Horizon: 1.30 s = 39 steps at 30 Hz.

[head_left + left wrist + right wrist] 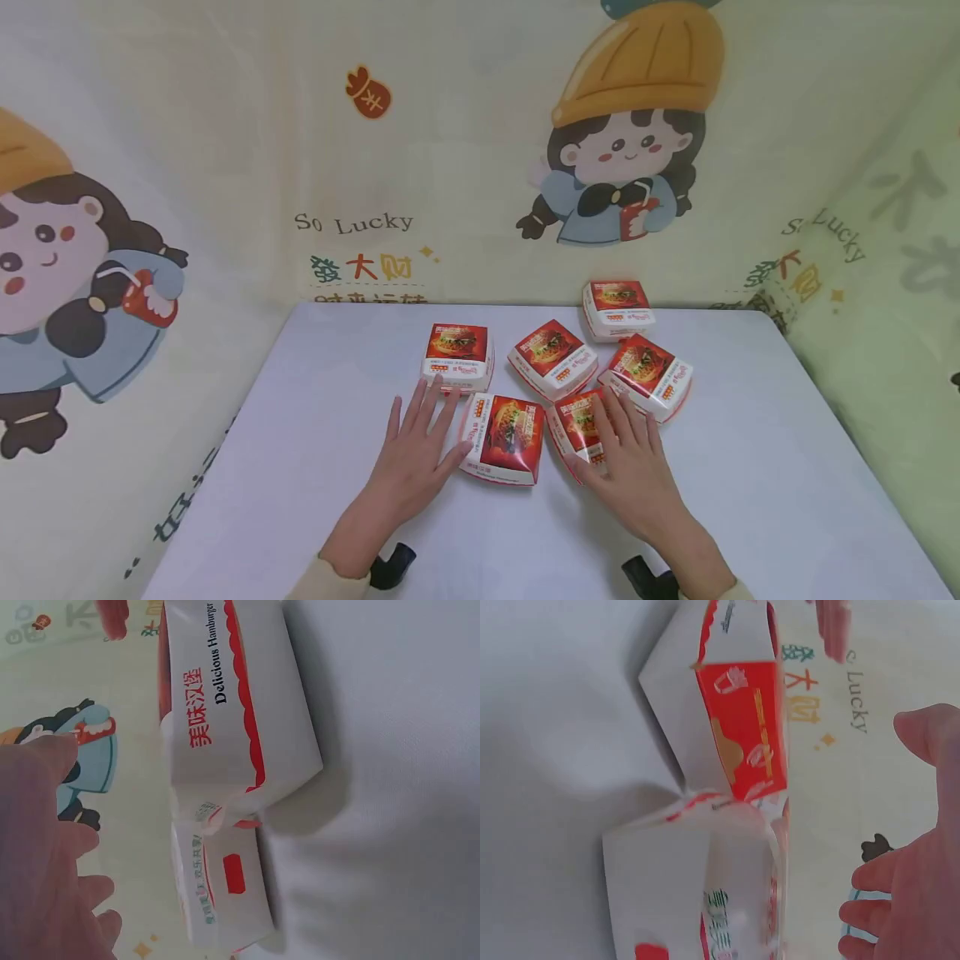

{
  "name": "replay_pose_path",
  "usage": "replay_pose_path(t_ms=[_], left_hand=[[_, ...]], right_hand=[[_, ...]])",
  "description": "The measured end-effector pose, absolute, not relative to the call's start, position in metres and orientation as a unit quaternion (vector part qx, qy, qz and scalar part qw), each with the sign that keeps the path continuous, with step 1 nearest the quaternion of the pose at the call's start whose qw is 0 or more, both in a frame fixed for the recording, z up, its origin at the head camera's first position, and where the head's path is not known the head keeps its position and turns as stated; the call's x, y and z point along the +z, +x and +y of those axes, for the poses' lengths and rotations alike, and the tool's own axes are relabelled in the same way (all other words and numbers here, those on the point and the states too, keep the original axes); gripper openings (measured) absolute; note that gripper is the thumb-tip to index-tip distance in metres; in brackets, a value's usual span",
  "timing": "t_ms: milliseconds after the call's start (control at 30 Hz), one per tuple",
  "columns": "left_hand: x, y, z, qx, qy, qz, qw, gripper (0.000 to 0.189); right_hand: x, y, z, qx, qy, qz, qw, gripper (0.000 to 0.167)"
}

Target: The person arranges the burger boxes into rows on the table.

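Note:
Several red-and-white hamburger boxes lie grouped on the white table. My left hand [412, 467], fingers straight and spread, hovers left of the front-left box [502, 437], its thumb overlapping that box's edge in the head view. Its fingertips reach the near edge of the back-left box [456, 354]. My right hand [633, 467], also flat and spread, is over the front-right box [576, 423] and partly hides it. In the left wrist view the fingers stand apart from a box [217, 712] printed "Delicious Hamburger". The right wrist view likewise shows a gap between hand and boxes.
Behind the front boxes lie a middle box [553, 358], a right box [651, 375] and a back box [618, 310] at the table's far edge. The white table [765, 467] meets a cartoon-printed cloth [465, 167] behind. Black straps [393, 567] sit at the wrists.

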State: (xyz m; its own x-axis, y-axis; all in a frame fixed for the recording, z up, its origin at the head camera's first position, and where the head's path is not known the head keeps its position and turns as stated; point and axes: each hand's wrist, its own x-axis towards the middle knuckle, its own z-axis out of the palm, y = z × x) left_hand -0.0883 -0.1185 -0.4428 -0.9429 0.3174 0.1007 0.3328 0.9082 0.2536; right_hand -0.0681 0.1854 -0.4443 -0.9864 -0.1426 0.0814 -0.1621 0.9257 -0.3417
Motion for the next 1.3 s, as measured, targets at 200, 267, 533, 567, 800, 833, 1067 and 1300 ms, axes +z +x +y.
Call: replay_pose_path(t_ms=[200, 267, 533, 567, 800, 833, 1067, 1300], left_hand=[[-0.447, -0.097, -0.111, -0.147, -0.192, -0.970, 0.009, 0.080], [-0.448, -0.099, -0.108, -0.148, -0.197, -0.969, 0.005, 0.079], [-0.455, -0.106, -0.097, -0.145, -0.215, -0.966, 0.000, 0.078], [-0.455, -0.106, -0.096, -0.147, -0.217, -0.965, 0.001, 0.078], [-0.459, -0.109, -0.093, -0.136, -0.228, -0.964, -0.004, 0.069], [-0.459, -0.110, -0.093, -0.135, -0.228, -0.964, -0.007, 0.068], [-0.462, -0.116, -0.096, -0.125, -0.228, -0.966, -0.007, 0.064], [-0.461, -0.118, -0.095, -0.133, -0.261, -0.956, -0.013, 0.063]], right_hand=[[-0.447, -0.063, 0.169, 0.198, 0.091, -0.976, 0.030, 0.090], [-0.448, -0.061, 0.164, 0.201, 0.097, -0.974, 0.031, 0.089], [-0.452, -0.056, 0.145, 0.195, 0.136, -0.971, 0.039, 0.091], [-0.452, -0.055, 0.142, 0.197, 0.139, -0.970, 0.036, 0.092], [-0.456, -0.049, 0.128, 0.202, 0.168, -0.965, 0.025, 0.091], [-0.456, -0.048, 0.127, 0.205, 0.172, -0.963, 0.025, 0.090], [-0.463, -0.043, 0.118, 0.228, 0.194, -0.953, 0.036, 0.089], [-0.468, -0.041, 0.115, 0.218, 0.206, -0.951, 0.074, 0.086]])
